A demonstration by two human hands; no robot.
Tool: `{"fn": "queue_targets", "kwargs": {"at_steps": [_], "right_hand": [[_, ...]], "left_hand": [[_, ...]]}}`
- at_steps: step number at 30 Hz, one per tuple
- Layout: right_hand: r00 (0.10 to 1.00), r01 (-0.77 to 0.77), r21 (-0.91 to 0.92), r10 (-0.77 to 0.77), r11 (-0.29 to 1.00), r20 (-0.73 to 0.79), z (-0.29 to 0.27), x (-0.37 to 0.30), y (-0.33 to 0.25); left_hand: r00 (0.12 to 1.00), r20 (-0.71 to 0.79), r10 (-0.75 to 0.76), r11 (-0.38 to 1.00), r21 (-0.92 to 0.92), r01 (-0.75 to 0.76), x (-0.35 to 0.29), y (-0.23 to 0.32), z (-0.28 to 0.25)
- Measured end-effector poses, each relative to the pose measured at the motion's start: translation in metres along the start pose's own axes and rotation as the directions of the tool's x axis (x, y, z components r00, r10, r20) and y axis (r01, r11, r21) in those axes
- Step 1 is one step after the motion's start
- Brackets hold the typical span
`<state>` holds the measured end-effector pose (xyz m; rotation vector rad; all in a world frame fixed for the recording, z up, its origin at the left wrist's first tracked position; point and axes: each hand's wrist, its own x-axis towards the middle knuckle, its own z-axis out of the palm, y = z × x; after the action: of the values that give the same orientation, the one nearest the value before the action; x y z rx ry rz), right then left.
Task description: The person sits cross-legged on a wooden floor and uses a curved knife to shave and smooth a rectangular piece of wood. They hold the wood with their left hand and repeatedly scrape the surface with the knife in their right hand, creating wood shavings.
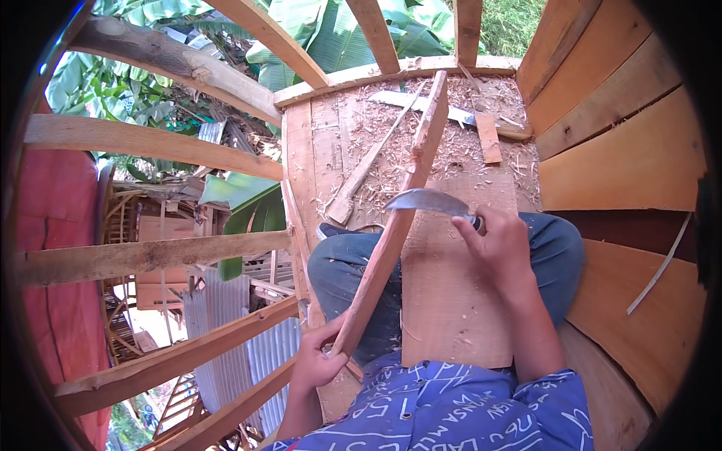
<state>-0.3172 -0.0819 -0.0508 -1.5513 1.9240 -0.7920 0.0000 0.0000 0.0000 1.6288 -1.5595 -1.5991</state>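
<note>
My left hand [320, 361] grips the near end of a long reddish wooden slat [398, 218] that slants up and away over my knee. In my right hand [500, 248] is a knife with a curved grey blade [425, 201]; the blade's edge rests against the right side of the slat, about halfway along it. A flat wooden board [451, 301] lies across my lap under my right hand. I sit with legs in blue jeans [342, 263] on a raised plank floor.
Wood shavings cover the plank floor [331, 150] ahead, with a second large knife [451, 113], a short wooden strip [489, 139] and a long stick [368, 165] lying on it. Wooden railing beams [150, 255] stand at left, plank wall [624, 150] at right. Corrugated metal sheets [226, 353] lie below.
</note>
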Motion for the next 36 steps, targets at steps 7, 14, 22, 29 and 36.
{"fn": "queue_targets", "kwargs": {"at_steps": [7, 14, 22, 29, 36], "right_hand": [[0.996, 0.013, -0.077, -0.020, 0.997, -0.086, 0.000, 0.022, -0.004], [0.950, 0.287, -0.123, -0.299, 0.950, -0.088, 0.007, 0.005, 0.005], [0.959, 0.267, -0.001, -0.265, 0.964, -0.102, 0.014, 0.002, 0.008], [0.979, 0.161, 0.029, -0.156, 0.987, -0.129, 0.005, 0.020, 0.013], [0.994, 0.095, 0.115, -0.089, 0.989, -0.057, -0.007, 0.015, 0.025]], "left_hand": [[0.999, -0.008, 0.033, 0.998, 0.046, -0.033, -0.003, 0.007, 0.008], [0.997, -0.036, 0.063, 0.997, 0.041, -0.062, -0.006, -0.004, 0.005], [0.997, -0.063, 0.050, 0.998, 0.034, -0.048, -0.005, 0.004, 0.011], [0.994, -0.094, 0.057, 0.998, 0.010, -0.056, -0.002, 0.002, 0.015], [0.993, -0.018, 0.116, 0.993, -0.033, -0.117, -0.005, -0.002, 0.014]]}}
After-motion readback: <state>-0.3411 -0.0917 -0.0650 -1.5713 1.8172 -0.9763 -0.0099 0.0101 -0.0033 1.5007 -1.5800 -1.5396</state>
